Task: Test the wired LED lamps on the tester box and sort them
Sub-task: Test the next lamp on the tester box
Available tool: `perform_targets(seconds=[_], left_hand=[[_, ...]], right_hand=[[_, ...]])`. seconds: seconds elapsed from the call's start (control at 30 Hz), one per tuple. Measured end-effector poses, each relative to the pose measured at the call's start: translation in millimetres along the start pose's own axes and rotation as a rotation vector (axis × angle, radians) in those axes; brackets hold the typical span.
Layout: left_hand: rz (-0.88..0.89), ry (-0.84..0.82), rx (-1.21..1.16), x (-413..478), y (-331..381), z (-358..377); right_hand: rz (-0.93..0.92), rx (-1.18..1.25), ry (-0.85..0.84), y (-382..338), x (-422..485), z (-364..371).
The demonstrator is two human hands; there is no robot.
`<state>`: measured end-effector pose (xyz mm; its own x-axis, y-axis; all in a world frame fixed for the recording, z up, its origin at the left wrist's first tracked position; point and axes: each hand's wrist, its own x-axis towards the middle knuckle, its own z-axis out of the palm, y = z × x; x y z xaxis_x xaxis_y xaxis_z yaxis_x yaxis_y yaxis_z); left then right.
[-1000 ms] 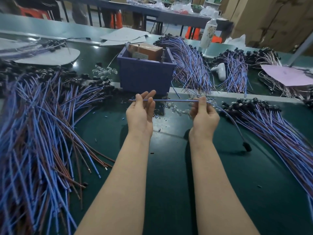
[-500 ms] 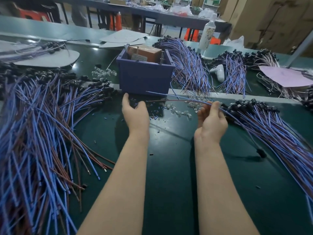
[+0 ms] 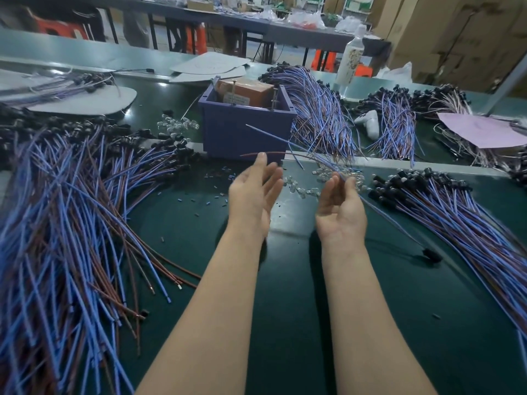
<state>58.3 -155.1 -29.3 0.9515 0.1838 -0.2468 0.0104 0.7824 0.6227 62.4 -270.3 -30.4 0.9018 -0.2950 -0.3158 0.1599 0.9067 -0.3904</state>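
The right hand (image 3: 340, 206) pinches a wired LED lamp (image 3: 385, 216) in curled fingers, its leads fanning beyond the fingertips toward the purple tester box (image 3: 245, 132). The left hand (image 3: 253, 195) spreads wide, fingers straight, beside the brown lead.

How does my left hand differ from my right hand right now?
The left hand is open, fingers straight, holding nothing; the right hand curls its fingers, pinching the wired lamp by its wires. The left hand sits nearer the tester box than the right hand. Both palms face inward.
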Motion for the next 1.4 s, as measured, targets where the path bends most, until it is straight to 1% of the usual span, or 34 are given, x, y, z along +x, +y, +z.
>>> perform_targets(seconds=[0.03, 0.07, 0.1, 0.13, 0.2, 0.27, 0.33, 0.37, 0.4, 0.43, 0.47, 0.53, 0.57, 0.6, 0.63, 0.67, 0.73, 0.87, 0.97, 1.1, 1.23, 1.33, 1.4], left_hand=[[-0.062, -0.071, -0.071, -2.2, 0.0, 1.5], [-0.091, -0.137, -0.09, -3.5, -1.4, 2.9], [-0.092, -0.195, -0.057, -4.4, -3.3, 4.2], [-0.076, -0.237, 0.009, -4.6, -6.4, 5.3], [-0.026, -0.256, 0.168, -5.6, -12.1, 6.8], [0.066, -0.23, 0.333, -4.2, -15.2, 5.7], [0.208, -0.159, 0.472, -0.2, -14.4, 2.2], [0.276, -0.108, 0.504, 2.2, -13.0, -0.2], [0.334, -0.058, 0.52, 4.5, -11.7, -3.0], [0.382, -0.01, 0.531, 6.3, -11.1, -6.2], [0.42, 0.034, 0.546, 7.7, -10.9, -9.2], [0.464, 0.096, 0.594, 10.0, -9.8, -13.4], [0.478, 0.106, 0.624, 11.3, -9.4, -14.5], [0.487, 0.097, 0.648, 12.4, -9.5, -14.6], [0.488, 0.079, 0.665, 12.9, -9.4, -14.2], [0.487, 0.062, 0.688, 13.4, -9.7, -13.8], [0.485, 0.052, 0.738, 13.5, -9.7, -12.4], [0.485, 0.047, 0.832, 12.6, -9.0, -9.5], [0.486, 0.044, 0.934, 14.6, -10.1, -10.5], [0.492, 0.045, 0.878, 13.4, -10.3, -11.4], [0.497, 0.075, 0.828, 13.9, -10.6, -12.3], [0.493, 0.085, 0.761, 14.4, -11.0, -12.9], [0.513, 0.105, 0.776, 15.5, -10.1, -14.5]], right_hand=[[0.029, 0.002, 0.0, 1.5, 0.0, -0.2], [0.05, -0.021, 0.007, 2.7, 0.3, 0.1], [0.064, -0.075, 0.01, 3.6, 0.0, 0.6], [0.077, -0.154, 0.002, 4.8, 0.0, 0.9], [0.095, -0.36, -0.049, 7.7, -2.0, -0.1], [0.066, -0.679, -0.112, 9.2, -5.0, -1.5], [-0.061, -1.137, -0.164, 9.8, -8.8, -2.2], [-0.169, -1.332, -0.197, 10.2, -10.9, -1.5], [-0.304, -1.458, -0.239, 11.3, -12.5, -0.6], [-0.438, -1.511, -0.283, 12.5, -15.4, 1.2], [-0.555, -1.498, -0.328, 14.5, -18.7, 3.5], [-0.729, -1.385, -0.402, 21.2, -24.0, 7.5], [-0.795, -1.387, -0.431, 24.3, -24.9, 9.0], [-0.84, -1.446, -0.461, 27.8, -24.2, 10.0], [-0.834, -1.534, -0.5, 31.3, -22.4, 10.0], [-0.786, -1.609, -0.529, 35.3, -20.1, 10.0], [-0.655, -1.658, -0.543, 42.8, -16.3, 9.8], [-0.612, -1.588, -0.44, 51.6, -13.3, 9.8], [-0.528, -1.476, -0.339, 56.5, -13.7, 5.3], [-0.521, -1.375, -0.268, 59.0, -10.6, 1.2], [-0.482, -1.179, -0.15, 55.8, -6.7, 0.8], [-0.524, -1.213, -0.171, 54.8, -7.6, -0.5], [-0.562, -1.285, -0.205, 56.8, -8.5, -1.4]])
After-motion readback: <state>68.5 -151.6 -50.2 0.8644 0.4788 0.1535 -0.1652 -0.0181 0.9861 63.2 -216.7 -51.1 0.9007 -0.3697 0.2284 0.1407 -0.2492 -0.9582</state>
